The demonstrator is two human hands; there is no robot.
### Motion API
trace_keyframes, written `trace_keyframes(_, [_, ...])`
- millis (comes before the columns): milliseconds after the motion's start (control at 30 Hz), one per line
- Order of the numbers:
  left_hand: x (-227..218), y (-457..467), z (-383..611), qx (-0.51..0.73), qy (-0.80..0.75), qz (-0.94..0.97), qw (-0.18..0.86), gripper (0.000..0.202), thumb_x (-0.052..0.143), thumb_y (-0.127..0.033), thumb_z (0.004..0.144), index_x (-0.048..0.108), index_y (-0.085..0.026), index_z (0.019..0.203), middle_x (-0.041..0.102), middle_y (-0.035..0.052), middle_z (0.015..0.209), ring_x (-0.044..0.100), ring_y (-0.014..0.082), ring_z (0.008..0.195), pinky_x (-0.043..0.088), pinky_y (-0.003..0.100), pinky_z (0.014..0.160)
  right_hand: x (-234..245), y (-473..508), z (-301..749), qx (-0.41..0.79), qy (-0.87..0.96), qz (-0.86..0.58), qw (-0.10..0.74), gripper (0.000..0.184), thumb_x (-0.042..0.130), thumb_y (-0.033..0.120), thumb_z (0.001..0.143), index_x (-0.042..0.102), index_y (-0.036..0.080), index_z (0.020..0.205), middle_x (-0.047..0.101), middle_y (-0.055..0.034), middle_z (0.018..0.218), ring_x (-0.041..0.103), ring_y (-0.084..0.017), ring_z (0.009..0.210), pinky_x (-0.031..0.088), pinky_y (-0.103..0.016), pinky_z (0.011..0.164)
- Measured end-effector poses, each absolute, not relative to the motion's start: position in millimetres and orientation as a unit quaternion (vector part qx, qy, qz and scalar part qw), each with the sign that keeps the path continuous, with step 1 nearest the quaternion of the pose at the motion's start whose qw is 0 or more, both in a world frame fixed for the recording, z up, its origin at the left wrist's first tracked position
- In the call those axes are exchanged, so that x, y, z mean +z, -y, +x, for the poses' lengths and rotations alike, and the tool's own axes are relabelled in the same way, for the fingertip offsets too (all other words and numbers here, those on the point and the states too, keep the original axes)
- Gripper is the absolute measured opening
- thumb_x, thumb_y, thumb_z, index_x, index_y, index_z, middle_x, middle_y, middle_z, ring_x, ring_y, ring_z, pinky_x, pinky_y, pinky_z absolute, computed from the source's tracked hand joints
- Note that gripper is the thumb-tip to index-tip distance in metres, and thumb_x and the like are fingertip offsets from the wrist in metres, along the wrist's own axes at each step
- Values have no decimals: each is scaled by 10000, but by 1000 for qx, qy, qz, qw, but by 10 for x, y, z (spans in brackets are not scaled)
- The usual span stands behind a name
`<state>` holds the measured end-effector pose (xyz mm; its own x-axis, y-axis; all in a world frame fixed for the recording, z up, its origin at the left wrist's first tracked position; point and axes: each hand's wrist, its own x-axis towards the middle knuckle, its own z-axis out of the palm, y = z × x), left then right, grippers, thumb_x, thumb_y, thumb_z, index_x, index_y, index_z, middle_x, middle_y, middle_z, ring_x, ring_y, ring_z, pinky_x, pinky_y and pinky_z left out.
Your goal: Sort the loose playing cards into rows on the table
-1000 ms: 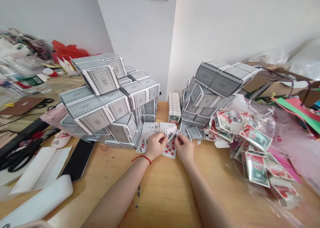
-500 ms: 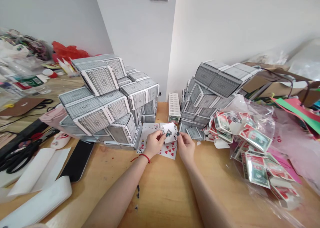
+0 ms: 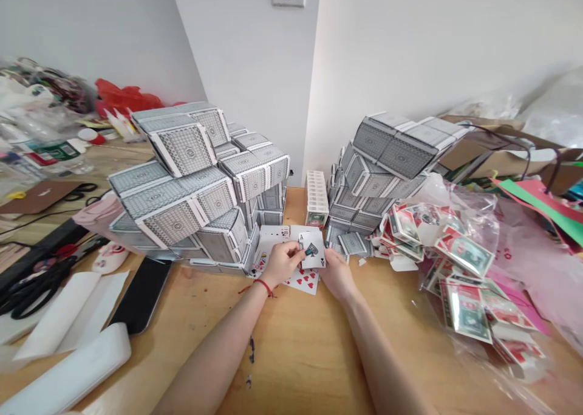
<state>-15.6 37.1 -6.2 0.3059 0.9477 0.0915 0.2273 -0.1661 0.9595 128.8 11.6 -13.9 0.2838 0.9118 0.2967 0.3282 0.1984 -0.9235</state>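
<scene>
My left hand [image 3: 281, 263], with a red string at the wrist, pinches an ace of spades card [image 3: 312, 249] by its left edge. My right hand [image 3: 337, 273] holds the same card from below on the right, its fingers closed under it. The card is lifted face up over several loose playing cards [image 3: 304, 277] lying on the wooden table [image 3: 296, 348], among them a card with red hearts. Both hands sit between two heaps of grey patterned card boxes.
A tall heap of grey card boxes [image 3: 191, 184] stands to the left and another [image 3: 387, 154] to the right. A clear bag of red and green flat cartons [image 3: 460, 263] lies on the right. A black phone [image 3: 142, 293], white paper and scissors [image 3: 27, 284] lie left.
The card has turned from tilted to nearly flat and face up between my hands. My right hand has slid in under it. The camera has shifted slightly.
</scene>
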Motion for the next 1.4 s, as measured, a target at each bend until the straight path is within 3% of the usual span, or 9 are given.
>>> trace_keyframes(267, [-29,-339,-162,356,-448,692,440,305,486,-317,765,422,-159,512,474,-32,461,429,79,450,331,197,470,-131,-100,1285,398,542,-542,505,446,344,531,816,540,169,644,547,-7,535,477,-140,474,371,-232,432])
trace_keyframes(600, [-96,-335,-110,384,-457,677,431,302,482,-322,755,368,-167,522,384,-47,466,354,84,477,280,206,473,-133,-29,1225,177,623,-646,405,361,258,368,874,459,200,627,483,6,454,469,-146,439,314,-243,468])
trace_keyframes(833, [-65,-272,-43,451,-477,626,422,231,413,-306,811,378,-167,630,359,-46,558,327,83,533,290,202,513,-114,-31,1104,225,597,-622,453,332,254,381,871,428,207,650,520,-12,537,479,-147,473,328,-248,470])
trace_keyframes(967, [-53,-266,-34,450,-464,611,458,139,398,-278,822,478,-164,818,454,-26,631,401,94,558,330,203,528,-99,-5,1082,386,541,-581,469,293,255,398,873,468,197,876,449,47,431,417,-136,355,318,-239,395])
trace_keyframes(1033, [-53,-267,-36,447,-459,604,475,175,395,-280,824,490,-162,912,475,-21,640,418,99,553,339,205,522,-86,-4,1088,409,519,-565,495,288,292,394,862,462,193,982,511,31,514,455,-135,407,354,-240,426])
trace_keyframes(1133, [-55,-268,-45,456,-458,608,460,189,412,-285,820,507,-150,912,472,-15,647,411,100,572,346,208,542,-62,-27,1114,381,506,-554,540,255,397,386,819,514,192,938,567,-6,702,499,-134,571,397,-243,534])
trace_keyframes(1267, [-58,-274,-57,454,-454,617,455,189,411,-285,823,518,-141,880,450,-19,631,384,93,566,340,206,545,-38,-55,1147,420,474,-540,555,234,463,384,779,560,178,832,503,23,623,425,-115,530,356,-224,493])
trace_keyframes(1400, [-47,-284,-65,448,-452,616,464,202,411,-289,819,530,-136,875,470,-12,646,396,97,578,345,205,545,-19,-50,1140,477,431,-502,579,217,502,359,754,556,177,858,480,38,590,382,-93,483,320,-206,451])
